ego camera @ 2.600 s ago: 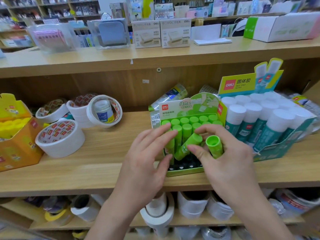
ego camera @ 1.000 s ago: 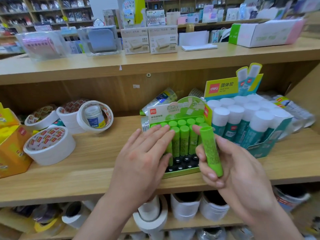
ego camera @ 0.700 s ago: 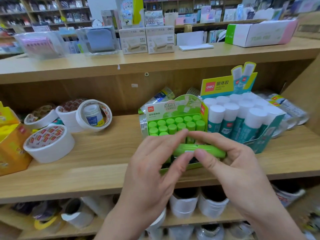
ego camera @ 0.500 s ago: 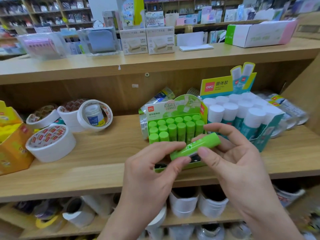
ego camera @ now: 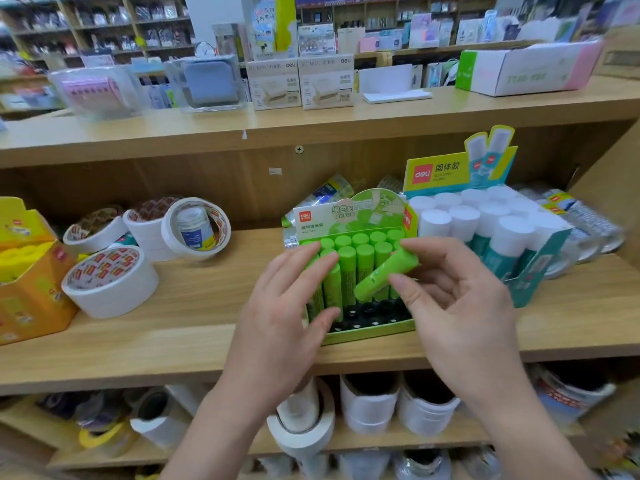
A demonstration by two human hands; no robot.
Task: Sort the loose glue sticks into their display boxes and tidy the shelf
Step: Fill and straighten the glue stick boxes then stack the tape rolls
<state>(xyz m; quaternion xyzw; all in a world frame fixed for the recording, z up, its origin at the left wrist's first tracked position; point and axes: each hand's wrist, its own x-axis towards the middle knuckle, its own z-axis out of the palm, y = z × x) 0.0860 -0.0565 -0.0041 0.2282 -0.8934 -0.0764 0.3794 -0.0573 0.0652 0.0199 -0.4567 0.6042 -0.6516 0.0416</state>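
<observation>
A green display box (ego camera: 370,336) sits on the middle shelf, part filled with upright green glue sticks (ego camera: 347,275); black sockets show along its front row. My right hand (ego camera: 460,306) pinches one loose green glue stick (ego camera: 384,273), tilted with its lower end over the box's right front. My left hand (ego camera: 291,306) lies with straight fingers against the left sticks, its thumb at the box's front left. To the right stands a teal display box (ego camera: 535,282) of white-capped glue sticks (ego camera: 509,237).
Rolls of white tape (ego camera: 110,282) lie at the left, with a yellow display box (ego camera: 31,289) at the far left. Wrapped packs (ego camera: 585,220) lie at the far right behind the teal box. More tape rolls (ego camera: 370,400) fill the lower shelf.
The loose green stick went from flat between both hands to tilted, held by my right hand alone and lowered toward the box. My left hand moved back onto the left sticks.
</observation>
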